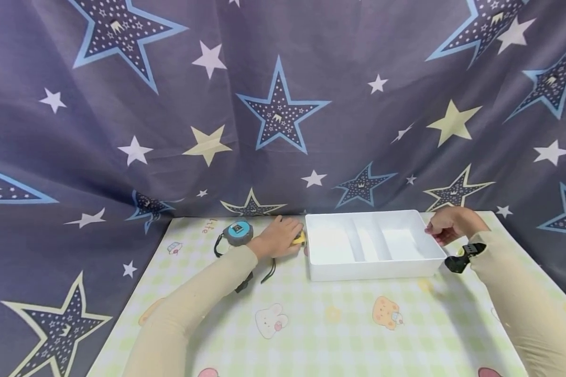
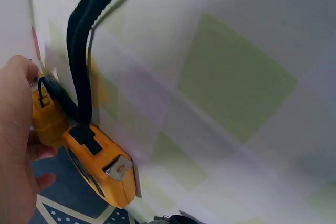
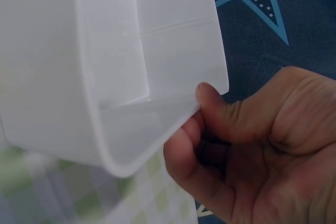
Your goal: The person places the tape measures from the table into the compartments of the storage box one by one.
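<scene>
My left hand (image 1: pixel 280 235) lies over a yellow tape measure (image 1: pixel 300 239) on the mat, just left of a white divided tray (image 1: pixel 372 269). In the left wrist view, the thumb and fingers of that hand (image 2: pixel 21 129) hold the yellow tape measure (image 2: pixel 100 166), and its black wrist strap (image 2: pixel 81 40) loops away across the mat. My right hand (image 1: pixel 445 224) grips the tray's right end. Up close, this hand (image 3: pixel 194 124) pinches the tray wall (image 3: pixel 47 77), thumb inside the rim and fingers outside. The tray's compartments look bare.
A blue and grey tape measure (image 1: pixel 237 233) with a black strap sits left of my left hand. A checked green-and-white mat (image 1: pixel 330 324) with cartoon animals covers the table. A dark star-patterned cloth (image 1: pixel 283 104) hangs close behind and drapes over both sides.
</scene>
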`<state>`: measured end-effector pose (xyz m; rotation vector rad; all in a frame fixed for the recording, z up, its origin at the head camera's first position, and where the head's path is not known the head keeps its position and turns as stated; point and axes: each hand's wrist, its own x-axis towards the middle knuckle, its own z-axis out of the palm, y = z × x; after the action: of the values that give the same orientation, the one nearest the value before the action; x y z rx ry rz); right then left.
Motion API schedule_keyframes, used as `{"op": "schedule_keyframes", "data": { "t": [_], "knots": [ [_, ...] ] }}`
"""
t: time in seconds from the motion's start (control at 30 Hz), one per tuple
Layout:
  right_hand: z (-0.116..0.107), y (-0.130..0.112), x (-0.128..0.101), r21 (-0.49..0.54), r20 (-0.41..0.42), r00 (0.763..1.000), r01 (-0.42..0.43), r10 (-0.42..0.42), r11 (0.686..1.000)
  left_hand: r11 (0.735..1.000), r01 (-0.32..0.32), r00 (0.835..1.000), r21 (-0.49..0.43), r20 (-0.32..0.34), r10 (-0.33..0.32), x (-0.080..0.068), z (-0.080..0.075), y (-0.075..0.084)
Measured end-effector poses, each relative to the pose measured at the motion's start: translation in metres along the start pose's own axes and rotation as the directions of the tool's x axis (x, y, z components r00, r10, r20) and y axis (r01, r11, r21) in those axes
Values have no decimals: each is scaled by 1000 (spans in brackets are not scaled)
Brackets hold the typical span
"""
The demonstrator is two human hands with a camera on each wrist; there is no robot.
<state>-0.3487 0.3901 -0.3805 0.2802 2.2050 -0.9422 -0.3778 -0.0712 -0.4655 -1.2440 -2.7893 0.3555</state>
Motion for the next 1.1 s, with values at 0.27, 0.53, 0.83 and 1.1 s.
{"op": "schedule_keyframes", "data": {
  "t": [0.27, 0.53, 0.83, 1.1],
  "knots": [
    [1, -1, 3, -24, 1, 1000, 8, -8, 1000, 1000, 5, 1000, -20, 13, -5, 0, -3, -1],
    [-1, 3, 6, -39, -4, 1000, 18, -18, 999, 1000, 8, 1000, -20, 22, -8, 2, -4, -1],
    [0, 2, 1, -37, -72, 997, 12, -15, 999, 999, 19, 1000, -40, 17, -18, 3, -4, 1],
    [-5, 22, -2, 134, -78, 986, 156, -147, 979, 997, 31, 999, -65, 18, -30, 1, -5, 2]
  ]
}}
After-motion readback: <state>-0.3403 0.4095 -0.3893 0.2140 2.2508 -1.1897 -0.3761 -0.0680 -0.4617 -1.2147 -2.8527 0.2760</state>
